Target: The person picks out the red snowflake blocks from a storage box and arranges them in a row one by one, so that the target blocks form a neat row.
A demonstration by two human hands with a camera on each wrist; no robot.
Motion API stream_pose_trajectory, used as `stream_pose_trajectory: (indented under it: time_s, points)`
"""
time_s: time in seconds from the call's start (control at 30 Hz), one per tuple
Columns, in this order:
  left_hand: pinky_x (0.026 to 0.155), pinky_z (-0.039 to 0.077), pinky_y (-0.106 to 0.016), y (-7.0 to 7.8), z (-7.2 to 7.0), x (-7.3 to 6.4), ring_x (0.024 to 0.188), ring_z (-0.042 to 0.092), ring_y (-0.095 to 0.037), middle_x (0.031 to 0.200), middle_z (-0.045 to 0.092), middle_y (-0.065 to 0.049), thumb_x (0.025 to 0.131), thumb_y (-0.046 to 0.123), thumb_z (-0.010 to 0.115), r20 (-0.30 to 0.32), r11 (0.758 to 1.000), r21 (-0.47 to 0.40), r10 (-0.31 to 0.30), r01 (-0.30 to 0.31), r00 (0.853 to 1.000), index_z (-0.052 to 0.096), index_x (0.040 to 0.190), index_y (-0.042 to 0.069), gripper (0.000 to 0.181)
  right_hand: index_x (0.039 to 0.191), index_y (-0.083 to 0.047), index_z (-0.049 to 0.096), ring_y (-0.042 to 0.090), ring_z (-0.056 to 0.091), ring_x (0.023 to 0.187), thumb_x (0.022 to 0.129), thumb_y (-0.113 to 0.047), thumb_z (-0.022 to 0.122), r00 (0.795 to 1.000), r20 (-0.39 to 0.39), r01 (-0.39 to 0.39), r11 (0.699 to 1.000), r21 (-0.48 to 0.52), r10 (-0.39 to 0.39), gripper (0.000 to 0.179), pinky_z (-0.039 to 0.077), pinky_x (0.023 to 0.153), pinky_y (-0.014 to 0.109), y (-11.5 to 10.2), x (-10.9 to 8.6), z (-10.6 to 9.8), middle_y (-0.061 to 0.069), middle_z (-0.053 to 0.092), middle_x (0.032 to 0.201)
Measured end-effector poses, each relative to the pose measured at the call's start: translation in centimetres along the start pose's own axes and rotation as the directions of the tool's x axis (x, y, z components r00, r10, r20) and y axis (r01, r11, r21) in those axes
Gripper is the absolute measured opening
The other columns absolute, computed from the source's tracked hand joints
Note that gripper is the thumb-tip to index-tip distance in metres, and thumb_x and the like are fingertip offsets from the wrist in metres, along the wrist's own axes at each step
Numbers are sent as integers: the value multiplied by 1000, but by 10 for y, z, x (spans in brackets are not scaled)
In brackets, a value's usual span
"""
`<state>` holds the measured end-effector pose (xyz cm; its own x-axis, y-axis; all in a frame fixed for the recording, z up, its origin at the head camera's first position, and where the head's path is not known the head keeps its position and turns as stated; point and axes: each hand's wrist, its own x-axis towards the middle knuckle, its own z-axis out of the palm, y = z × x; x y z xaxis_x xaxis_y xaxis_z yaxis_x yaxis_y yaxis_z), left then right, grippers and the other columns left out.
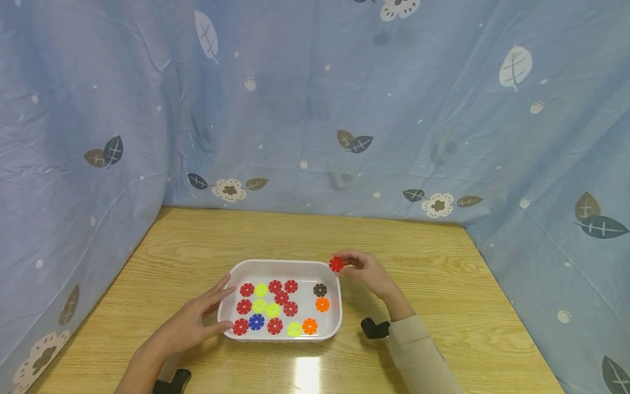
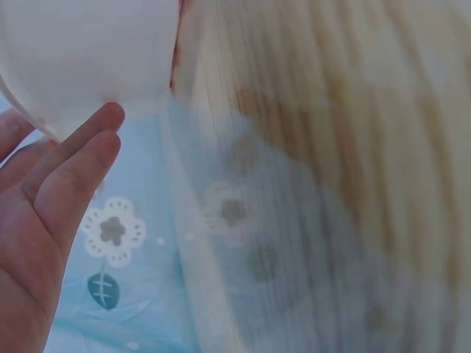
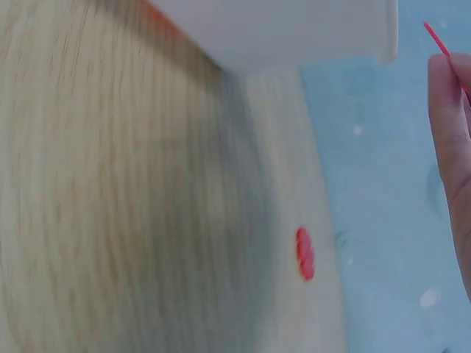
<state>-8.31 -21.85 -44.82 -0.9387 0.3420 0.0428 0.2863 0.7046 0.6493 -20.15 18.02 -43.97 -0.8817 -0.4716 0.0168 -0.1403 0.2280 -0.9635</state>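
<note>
In the head view, a white rectangular tray stands on the table with several notched plastic discs lying flat inside. My left hand spans its left end, thumb at the front corner and fingers along the side. Those fairly straight fingers lie against the tray's outer wall in the left wrist view. Over the back right corner, my right hand pinches a red notched disc between thumb and fingers. The right wrist view catches that disc edge-on at the fingertips.
Inside the tray are red discs, yellow discs, orange discs, a blue disc and a dark brown disc. Wooden tabletop surrounds the tray. A blue patterned cloth encloses the back and sides.
</note>
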Motion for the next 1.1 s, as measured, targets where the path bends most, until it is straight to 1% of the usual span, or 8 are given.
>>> stream_pose_trajectory:
  time_s: [0.1,0.2,0.37,0.57,0.7,0.8,0.97,1.1]
  points:
    - [102,44,-34,0,0,0,131,44,-27,157,25,-6,84,42,70,4,1000,1,-12,12,1000,47,141,12,68,125,3,57,12,62,98,87,-6,65,993,-118,-26,999,44,31,40,55,85,29,7,-2,-7,18,62,117]
    - [102,45,-34,2,-1,0,131,45,-28,157,25,-7,84,41,69,9,1000,-7,-6,6,1000,46,141,12,68,126,3,56,8,61,95,88,-3,64,971,-229,-50,994,101,72,40,55,84,24,15,-4,-16,16,62,115]
    - [101,46,-34,5,-2,-1,130,45,-31,157,25,-10,85,41,68,10,1000,-6,10,-10,1000,46,141,11,67,130,3,53,3,60,98,89,-1,61,934,-332,-83,985,153,130,42,53,86,19,27,-6,-28,15,58,122]
    - [102,45,-39,6,-2,-1,131,44,-30,156,26,-8,85,42,68,3,1000,18,-1,1,1000,46,141,13,67,133,4,50,1,57,100,90,1,58,915,-356,-138,977,159,188,44,50,83,13,41,-5,-37,22,52,131]
    - [103,44,-38,5,0,-1,133,42,-28,157,26,-6,83,43,70,4,1000,11,-15,15,1000,47,141,13,69,133,4,50,3,56,100,90,0,59,899,-370,-186,970,159,233,44,51,82,14,48,-1,-38,22,52,133]
    - [103,43,-34,3,0,-1,134,41,-28,156,26,-6,82,41,71,1,1000,6,-9,9,1000,48,140,12,68,133,3,51,8,56,102,91,1,58,888,-377,-219,963,159,264,43,51,81,15,52,1,-39,21,52,131]
    - [103,44,-30,1,0,-2,133,41,-29,156,27,-7,82,41,71,-7,1000,10,2,-2,1000,49,139,12,68,133,3,51,21,52,114,92,-1,57,878,-384,-260,958,122,287,42,49,77,13,54,5,-39,20,50,134]
    - [102,44,-29,2,0,-2,132,43,-28,156,27,-7,82,40,71,-3,1000,-3,0,0,1000,48,139,11,68,132,2,52,22,52,110,91,0,58,869,-394,-284,953,104,301,41,46,72,11,58,8,-40,21,51,133]
